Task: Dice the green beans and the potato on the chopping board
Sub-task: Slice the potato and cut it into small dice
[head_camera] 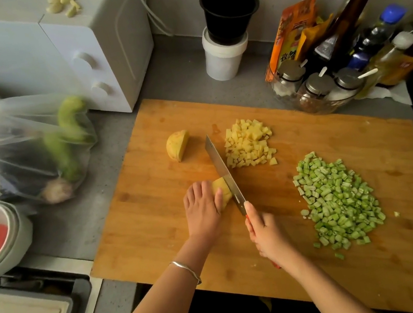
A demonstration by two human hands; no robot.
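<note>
The green beans (339,200) lie diced by the chopping board's (324,259) right edge, so potato is the step in hand. Mid-board, the left hand (202,205) clamps a potato piece (223,190), fingers together. The right hand (266,230) grips the knife (222,170); next it needs even cuts clear of the fingertips.
</note>
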